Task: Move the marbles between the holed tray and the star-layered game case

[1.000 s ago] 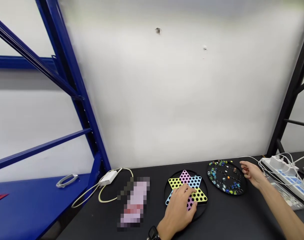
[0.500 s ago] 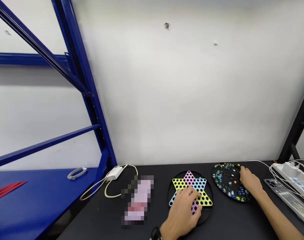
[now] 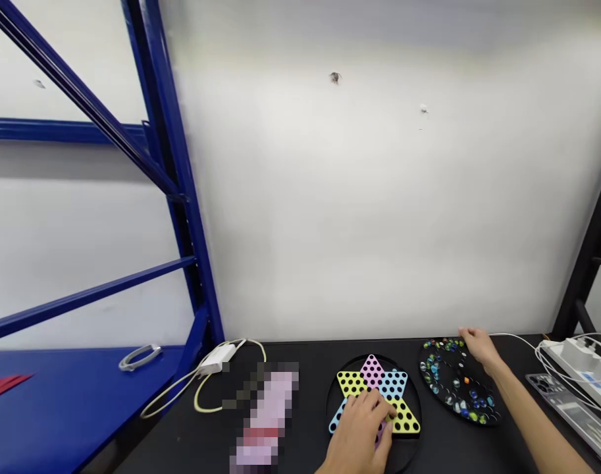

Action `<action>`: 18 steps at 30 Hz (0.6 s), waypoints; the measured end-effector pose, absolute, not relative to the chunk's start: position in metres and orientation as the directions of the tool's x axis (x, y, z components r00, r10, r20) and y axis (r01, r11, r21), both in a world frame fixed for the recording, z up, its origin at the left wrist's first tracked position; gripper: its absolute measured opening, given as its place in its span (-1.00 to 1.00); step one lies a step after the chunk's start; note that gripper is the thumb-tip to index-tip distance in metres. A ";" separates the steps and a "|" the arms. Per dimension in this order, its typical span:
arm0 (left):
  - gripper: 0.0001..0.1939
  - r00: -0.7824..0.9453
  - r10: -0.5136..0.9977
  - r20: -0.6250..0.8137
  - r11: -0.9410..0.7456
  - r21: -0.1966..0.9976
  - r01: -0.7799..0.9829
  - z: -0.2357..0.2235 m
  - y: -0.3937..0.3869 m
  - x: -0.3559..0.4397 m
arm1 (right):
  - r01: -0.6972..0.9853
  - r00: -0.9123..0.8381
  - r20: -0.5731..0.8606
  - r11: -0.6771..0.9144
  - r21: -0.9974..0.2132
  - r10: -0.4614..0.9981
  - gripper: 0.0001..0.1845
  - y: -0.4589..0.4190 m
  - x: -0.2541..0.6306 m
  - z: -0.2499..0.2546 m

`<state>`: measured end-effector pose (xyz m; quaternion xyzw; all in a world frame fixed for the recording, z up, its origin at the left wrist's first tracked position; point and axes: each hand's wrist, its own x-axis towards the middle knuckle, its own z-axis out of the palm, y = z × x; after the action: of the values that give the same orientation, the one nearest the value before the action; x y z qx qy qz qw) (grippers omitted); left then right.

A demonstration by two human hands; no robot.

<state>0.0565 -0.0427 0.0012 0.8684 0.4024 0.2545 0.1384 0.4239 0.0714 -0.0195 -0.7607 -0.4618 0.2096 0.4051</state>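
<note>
A star-shaped peg board [image 3: 396, 382] with yellow, pink and blue points full of holes lies in a round black tray on the black table. My left hand [image 3: 362, 428] rests on its near side, fingers lying over the board and holding nothing. To the right lies a round black tray [image 3: 441, 388] strewn with several coloured glass marbles. My right hand [image 3: 480, 347] is at that tray's far rim, with fingers drawn together in a pinch. What they hold is too small to make out.
A white charger [image 3: 216, 359] with a looped cable and a blurred pink object [image 3: 268, 415] lie left of the board. A blue shelf rack [image 3: 182, 217] carries a metal ring [image 3: 139, 355] and red strips [image 3: 4, 385]. A power strip [image 3: 581, 355] and grey device [image 3: 567, 395] sit right.
My right hand has moved from the marble tray's right side to its far rim, closing into a pinch. My left hand has stayed on the star board. The view shifted slightly.
</note>
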 end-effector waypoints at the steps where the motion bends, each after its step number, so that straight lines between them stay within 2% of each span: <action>1: -0.78 0.557 0.759 0.338 -0.651 0.435 0.622 -0.003 -0.041 0.056 | 0.601 0.475 0.059 -0.275 -0.751 0.878 -0.79 0.076 0.420 -0.022; 3: -0.73 0.575 0.739 0.351 -0.673 0.407 0.617 -0.013 -0.036 0.055 | 0.719 0.443 0.059 -0.316 -0.619 0.894 -0.84 0.083 0.411 -0.026; 7: -0.72 0.601 0.726 0.334 -0.687 0.336 0.644 -0.034 -0.024 0.052 | 0.875 0.340 0.029 -0.305 -0.376 0.940 -0.67 0.091 0.393 -0.034; 10: -0.73 0.611 0.726 0.315 -0.687 0.295 0.664 -0.042 -0.019 0.051 | 0.929 0.288 -0.026 -0.286 -0.233 0.957 -0.63 0.097 0.387 -0.035; 14: -0.73 0.592 0.739 0.323 -0.673 0.298 0.677 -0.042 -0.019 0.053 | 0.953 0.274 -0.089 -0.283 -0.109 0.957 -0.67 0.108 0.387 -0.031; 18: -0.77 0.582 0.747 0.320 -0.663 0.310 0.681 -0.040 -0.020 0.054 | 0.961 0.267 -0.112 -0.273 -0.048 0.957 -0.65 0.114 0.379 -0.028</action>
<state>0.0544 -0.0198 -0.0402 0.8862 0.4031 0.2153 0.0768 0.3791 0.1136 -0.0276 -0.7957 -0.6026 0.0592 -0.0147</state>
